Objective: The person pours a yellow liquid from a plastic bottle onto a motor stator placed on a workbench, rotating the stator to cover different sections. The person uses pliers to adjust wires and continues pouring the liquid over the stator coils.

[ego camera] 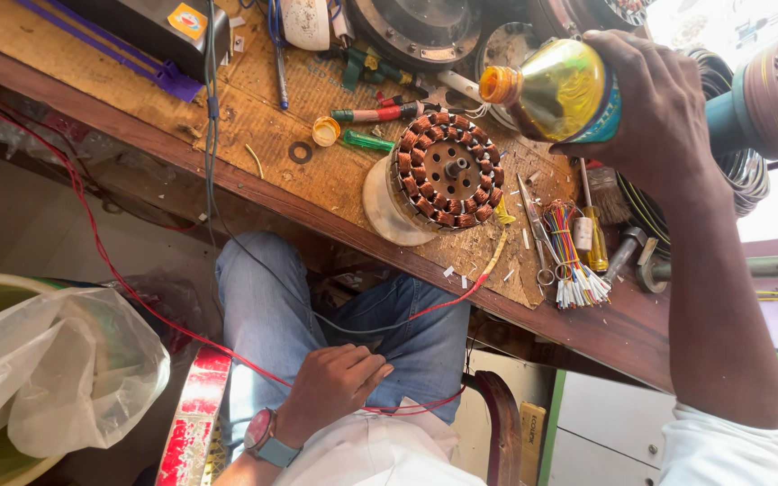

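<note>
My right hand (670, 112) is shut on a yellow transparent bottle (556, 88), tilted with its open orange neck pointing left, above the workbench. Just below the neck lies a round motor stator (447, 169) with copper windings, resting on a pale disc. A small yellow cap (325, 131) sits on the bench to the left of the stator. My left hand (335, 382), with a watch at the wrist, rests curled on my thigh in blue jeans. A thin red wire (92, 234) runs past it.
On the wooden bench (227, 171) lie scissors (533, 225), a bundle of coloured wires (574, 261), a yellow-handled screwdriver (595, 236) and a green-and-red one (373, 114). A wire coil (740, 171) stands at right. A plastic bag (56, 369) fills a green bin at lower left.
</note>
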Demonstrator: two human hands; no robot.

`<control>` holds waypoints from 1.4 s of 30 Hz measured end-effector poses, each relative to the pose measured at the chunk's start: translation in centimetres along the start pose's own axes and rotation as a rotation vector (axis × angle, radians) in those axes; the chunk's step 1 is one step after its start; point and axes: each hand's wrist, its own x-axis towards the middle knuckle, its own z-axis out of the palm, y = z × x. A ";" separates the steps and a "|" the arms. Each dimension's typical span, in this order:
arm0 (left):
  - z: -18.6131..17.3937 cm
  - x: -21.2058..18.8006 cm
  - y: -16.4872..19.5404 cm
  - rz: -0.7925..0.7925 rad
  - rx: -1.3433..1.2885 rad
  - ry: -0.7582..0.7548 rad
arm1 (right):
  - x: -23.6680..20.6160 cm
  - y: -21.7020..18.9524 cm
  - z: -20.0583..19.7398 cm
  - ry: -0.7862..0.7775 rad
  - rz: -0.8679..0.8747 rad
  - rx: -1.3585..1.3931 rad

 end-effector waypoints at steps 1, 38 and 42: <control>0.1 -0.1 -0.2 -0.001 -0.007 0.005 | 0.0 0.0 0.2 -0.012 -0.001 0.007; -0.1 18.7 -9.7 0.076 0.105 -0.053 | -19.3 4.0 4.4 0.294 0.612 0.852; 3.7 16.6 -4.8 -0.247 0.289 0.238 | -20.6 4.3 4.8 0.346 0.660 0.825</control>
